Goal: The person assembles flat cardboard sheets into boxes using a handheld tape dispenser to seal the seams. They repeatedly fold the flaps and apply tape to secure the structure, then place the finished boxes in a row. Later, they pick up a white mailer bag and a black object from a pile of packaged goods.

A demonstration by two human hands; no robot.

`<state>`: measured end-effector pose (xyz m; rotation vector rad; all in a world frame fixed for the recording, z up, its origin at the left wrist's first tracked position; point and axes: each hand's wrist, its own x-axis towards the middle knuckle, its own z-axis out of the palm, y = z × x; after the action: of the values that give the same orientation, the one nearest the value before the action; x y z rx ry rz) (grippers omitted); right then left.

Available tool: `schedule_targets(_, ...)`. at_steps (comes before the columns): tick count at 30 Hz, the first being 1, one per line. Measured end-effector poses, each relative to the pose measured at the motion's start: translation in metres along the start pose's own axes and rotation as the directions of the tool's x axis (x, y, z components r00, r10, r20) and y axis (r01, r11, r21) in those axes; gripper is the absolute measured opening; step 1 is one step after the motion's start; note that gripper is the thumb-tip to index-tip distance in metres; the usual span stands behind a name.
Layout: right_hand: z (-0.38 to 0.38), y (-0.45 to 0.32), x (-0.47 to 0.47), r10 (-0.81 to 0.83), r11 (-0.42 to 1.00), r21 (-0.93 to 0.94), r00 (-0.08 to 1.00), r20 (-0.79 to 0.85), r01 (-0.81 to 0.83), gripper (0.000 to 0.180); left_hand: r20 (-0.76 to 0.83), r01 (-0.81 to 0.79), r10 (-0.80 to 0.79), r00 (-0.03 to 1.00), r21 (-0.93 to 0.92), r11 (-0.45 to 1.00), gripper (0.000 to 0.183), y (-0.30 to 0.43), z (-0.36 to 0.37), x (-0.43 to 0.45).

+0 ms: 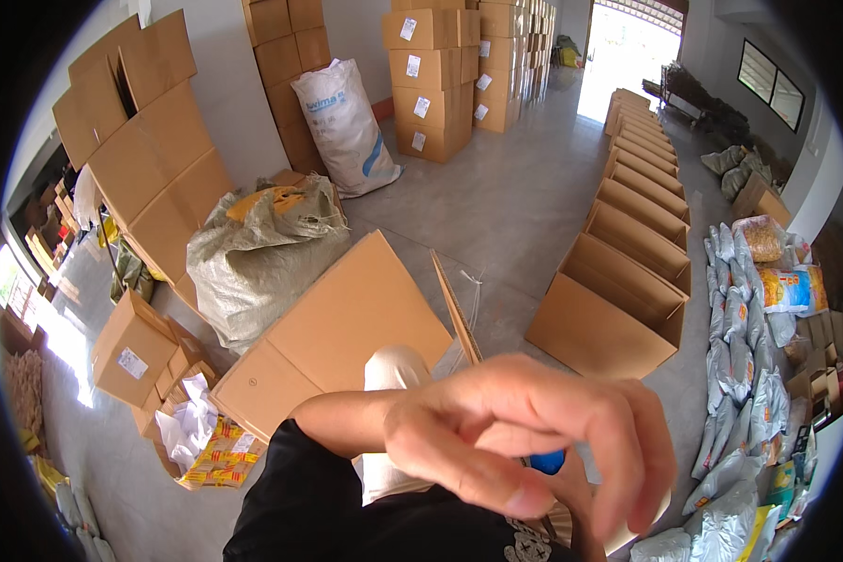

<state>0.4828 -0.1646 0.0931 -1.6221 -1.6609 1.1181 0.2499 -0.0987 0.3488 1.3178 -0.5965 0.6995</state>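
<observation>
My left hand (534,428) is raised close to the camera, its fingers curled loosely and apart, with nothing seen between them. Below and partly behind it is my right hand (576,485), mostly hidden, next to a blue object (548,461) that I cannot identify; whether the hand holds it does not show. A large flat cardboard sheet (351,316) leans beside my knee. Just right of it, a thin cardboard panel (453,305) stands edge-on, near a white strap (474,281) on the floor.
Open cardboard boxes (604,309) form a long row at right, beside silver plastic packages (737,337). A woven sack (267,260) stands at left, before tall flattened cartons (161,154). Closed labelled cartons (428,105) and a white sack (344,126) are farther back.
</observation>
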Motion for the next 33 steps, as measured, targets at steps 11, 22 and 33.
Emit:
schedule_targets(11,-0.013,-0.004,0.000,0.100,0.982,0.166,0.991,-0.087,-0.084,0.076,0.290,-0.258,0.242,0.926,0.017,0.966,0.027,-0.021,0.015,0.011)
schedule_targets(22,-0.010,0.007,0.002,0.114,0.983,0.152,0.991,-0.068,-0.102,0.076,0.254,-0.292,0.297,0.921,-0.056,0.955,0.028,-0.023,0.022,0.016)
schedule_targets(33,-0.006,0.004,0.000,0.177,0.984,0.046,0.983,-0.052,-0.174,0.077,0.167,-0.270,0.286,0.944,-0.110,0.956,0.024,-0.028,0.025,0.012)
